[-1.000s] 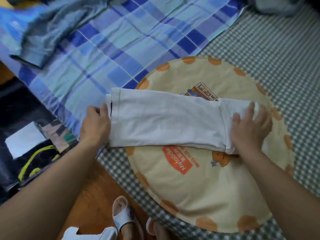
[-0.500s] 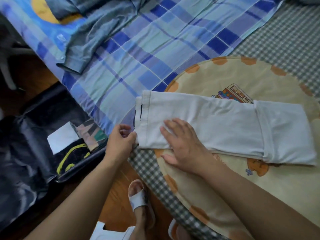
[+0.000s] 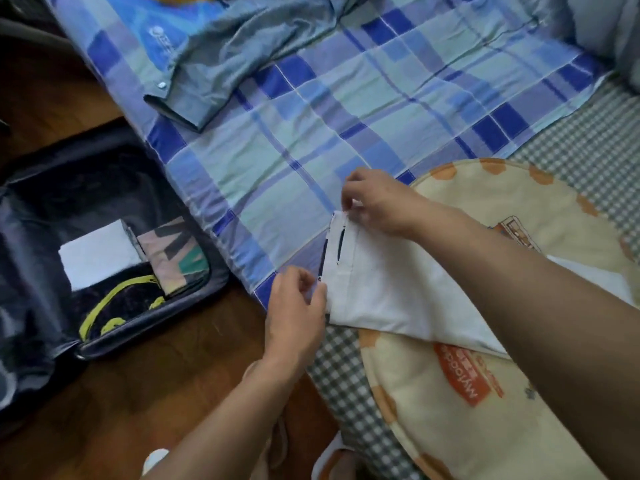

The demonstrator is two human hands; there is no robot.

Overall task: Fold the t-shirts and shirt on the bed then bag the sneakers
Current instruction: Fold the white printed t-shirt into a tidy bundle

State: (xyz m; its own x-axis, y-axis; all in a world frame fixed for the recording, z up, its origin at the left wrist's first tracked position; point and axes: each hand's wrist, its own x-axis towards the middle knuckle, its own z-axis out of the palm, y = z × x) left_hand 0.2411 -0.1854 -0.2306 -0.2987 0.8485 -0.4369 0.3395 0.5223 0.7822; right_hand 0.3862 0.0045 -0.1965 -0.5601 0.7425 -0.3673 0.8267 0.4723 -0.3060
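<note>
T-shirt (image 3: 388,289) hem between both grips.

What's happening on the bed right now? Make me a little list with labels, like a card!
left hand: pinches the near corner of the white t-shirt's end
right hand: pinches the far corner of the same end
white t-shirt: folded into a long strip, lying on the round cushion
grey shirt: unfolded, crumpled on the blue checked sheet
suitcase: open on the floor, folded clothes inside
sneakers: not in view
</note>
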